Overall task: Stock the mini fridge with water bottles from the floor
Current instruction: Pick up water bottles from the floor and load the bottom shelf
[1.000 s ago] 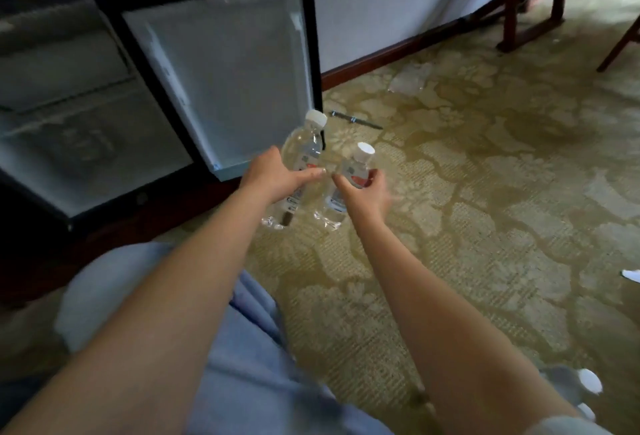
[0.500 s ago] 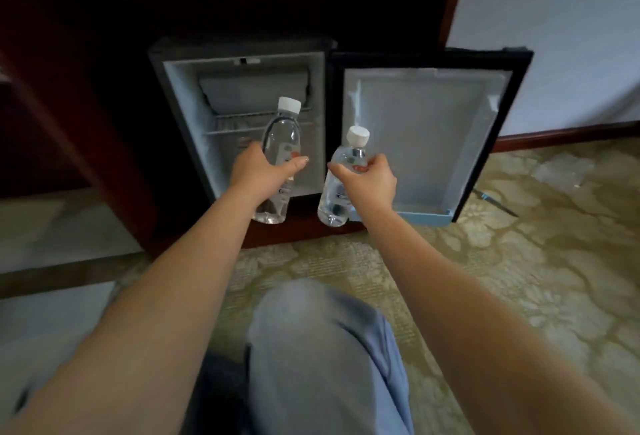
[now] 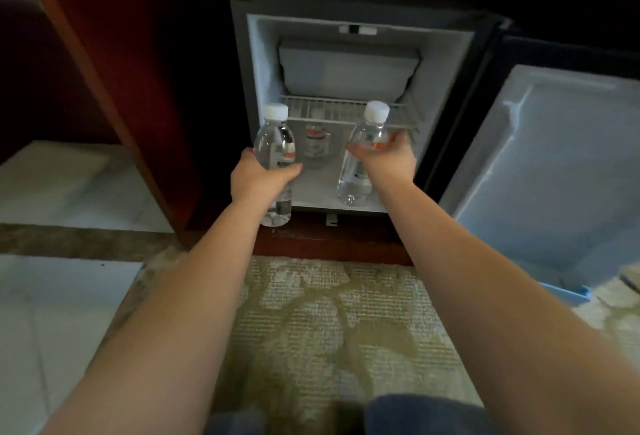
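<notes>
Gripping upright bottles, one each — right hand (image 3: 388, 161) has the right bottle (image 3: 367, 144) just inside the mini fridge (image 3: 256, 64). Left hand (image 3: 258, 178) grips the left bottle (image 3: 275, 144) at the fridge's front-left corner

In the upper middle of the frame the open mini fridge (image 3: 242, 54) stands on a dark wooden plinth (image 3: 332, 244) above the patterned carpet (image 3: 329, 313), and on its white floor (image 3: 311, 196), under the wire shelf (image 3: 329, 111), one water bottle (image 3: 314, 144) stands upright at the back.
</notes>
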Demonstrator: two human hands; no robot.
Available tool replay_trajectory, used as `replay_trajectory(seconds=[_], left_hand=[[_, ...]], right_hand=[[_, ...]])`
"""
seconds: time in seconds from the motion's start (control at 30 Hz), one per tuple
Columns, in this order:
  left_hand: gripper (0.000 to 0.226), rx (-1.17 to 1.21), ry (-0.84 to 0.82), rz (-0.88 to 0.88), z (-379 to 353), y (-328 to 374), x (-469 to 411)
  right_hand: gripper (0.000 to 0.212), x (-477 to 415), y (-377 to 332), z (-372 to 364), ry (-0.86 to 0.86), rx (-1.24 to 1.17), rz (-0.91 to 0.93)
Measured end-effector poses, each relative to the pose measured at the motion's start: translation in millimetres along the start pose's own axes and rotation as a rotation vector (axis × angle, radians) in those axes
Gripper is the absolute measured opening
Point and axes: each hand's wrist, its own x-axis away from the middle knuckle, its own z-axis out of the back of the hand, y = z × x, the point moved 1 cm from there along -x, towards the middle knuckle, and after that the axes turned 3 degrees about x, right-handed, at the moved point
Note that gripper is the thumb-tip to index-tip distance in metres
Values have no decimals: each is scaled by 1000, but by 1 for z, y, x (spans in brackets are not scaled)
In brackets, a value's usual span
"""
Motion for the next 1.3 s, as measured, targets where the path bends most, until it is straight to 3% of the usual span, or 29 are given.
replay_trajectory(seconds=[0.37, 0.8, 0.93, 1.1, 1.3], left_hand=[[52, 123, -23, 17, -76, -67, -86], [62, 64, -48, -32, -121, -98, -139], [66, 75, -34, -36, -125, -101, -142], [53, 104, -50, -31, -124, -105, -141], [51, 110, -62, -30, -120, -112, -140]], right_hand=[[55, -95, 81, -84, 12, 50, -80], [45, -159, 123, -136, 38, 0, -48], [57, -159, 134, -140, 42, -43, -10], [78, -146, 164, -141, 43, 39, -117], [56, -151, 178, -152, -46, 111, -180]])
